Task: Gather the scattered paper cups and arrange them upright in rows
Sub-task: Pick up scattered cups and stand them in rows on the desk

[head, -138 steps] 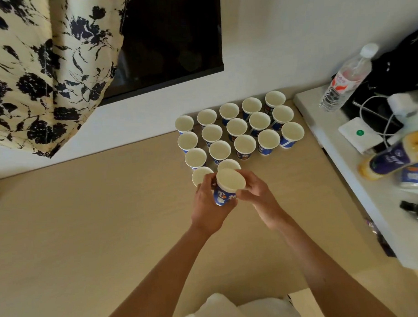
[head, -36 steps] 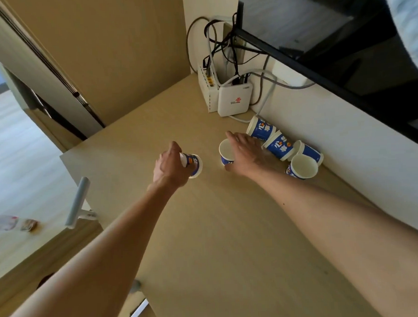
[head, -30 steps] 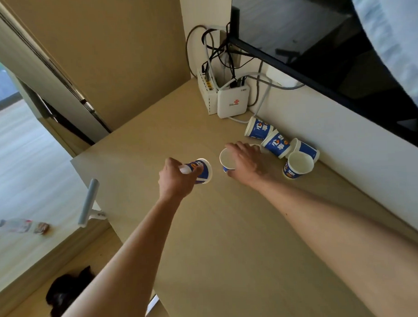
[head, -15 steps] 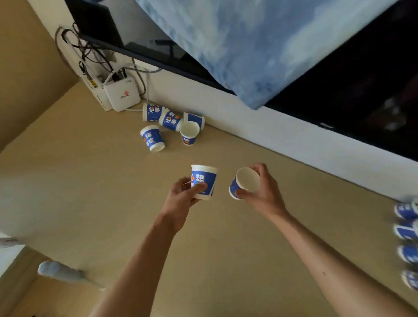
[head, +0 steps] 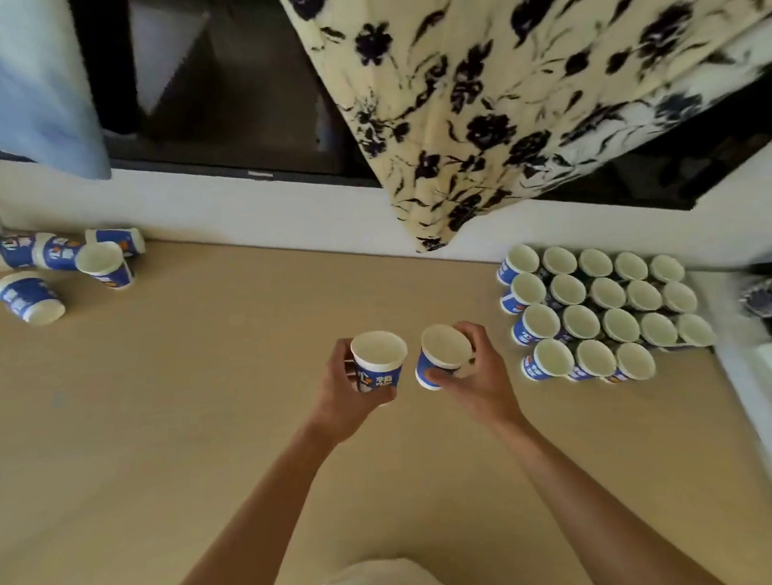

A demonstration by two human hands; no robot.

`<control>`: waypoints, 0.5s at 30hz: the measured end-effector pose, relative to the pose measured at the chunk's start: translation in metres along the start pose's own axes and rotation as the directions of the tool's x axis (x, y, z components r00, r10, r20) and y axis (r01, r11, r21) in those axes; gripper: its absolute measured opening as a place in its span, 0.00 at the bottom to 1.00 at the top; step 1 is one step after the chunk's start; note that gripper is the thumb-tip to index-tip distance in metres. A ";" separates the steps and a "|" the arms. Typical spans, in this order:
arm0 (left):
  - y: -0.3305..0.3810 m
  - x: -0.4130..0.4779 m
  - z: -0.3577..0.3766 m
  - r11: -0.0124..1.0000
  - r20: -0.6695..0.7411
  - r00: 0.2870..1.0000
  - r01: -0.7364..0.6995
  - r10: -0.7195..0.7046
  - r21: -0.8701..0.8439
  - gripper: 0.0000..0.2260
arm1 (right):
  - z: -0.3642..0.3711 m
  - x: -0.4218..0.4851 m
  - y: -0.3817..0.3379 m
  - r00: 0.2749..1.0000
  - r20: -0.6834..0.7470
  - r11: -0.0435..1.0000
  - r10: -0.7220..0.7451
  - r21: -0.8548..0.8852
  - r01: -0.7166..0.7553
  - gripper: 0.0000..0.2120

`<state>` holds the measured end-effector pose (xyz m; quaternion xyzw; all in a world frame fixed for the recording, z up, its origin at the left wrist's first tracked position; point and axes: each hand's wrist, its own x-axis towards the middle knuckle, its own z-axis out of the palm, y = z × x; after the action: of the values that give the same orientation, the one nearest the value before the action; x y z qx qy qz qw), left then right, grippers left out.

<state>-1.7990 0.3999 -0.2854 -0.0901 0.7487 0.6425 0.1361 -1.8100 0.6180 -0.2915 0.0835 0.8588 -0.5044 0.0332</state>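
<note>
Fingers of left hand and right hand each grip a cup, just carried from bench left end toward rows; five scattered cups remain.

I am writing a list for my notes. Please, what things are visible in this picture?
Cups in rows: 18, blue and white, upright, table's right side.
Scattered cups: 5, blue and white, table's far left, mostly tipped over.
Held cups: 2, blue and white, centre, one per hand.
Table: 1, tan, below everything.
Flowered cloth: 1, cream and dark, hanging top right.
Blue cloth: 1, pale, top left.
Screen: 1, black, behind the cloths.
Left hand: 1, grips a cup.
Right hand: 1, grips the other.
</note>
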 end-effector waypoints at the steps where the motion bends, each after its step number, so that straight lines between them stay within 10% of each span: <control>1: 0.002 -0.004 0.025 1.000 0.009 1.000 -0.012 0.012 0.018 0.29 | -0.021 -0.003 0.012 1.000 -0.011 1.000 0.002 0.013 -0.002 0.33; 15: 0.041 -0.023 0.334 0.975 0.136 0.983 -0.149 0.127 0.165 0.28 | -0.270 -0.027 0.167 0.957 -0.284 0.993 0.066 0.111 -0.036 0.33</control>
<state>-1.7603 0.7351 -0.2851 0.0147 0.7967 0.5866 0.1450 -1.7462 0.9304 -0.2991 0.1796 0.8244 -0.5303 -0.0831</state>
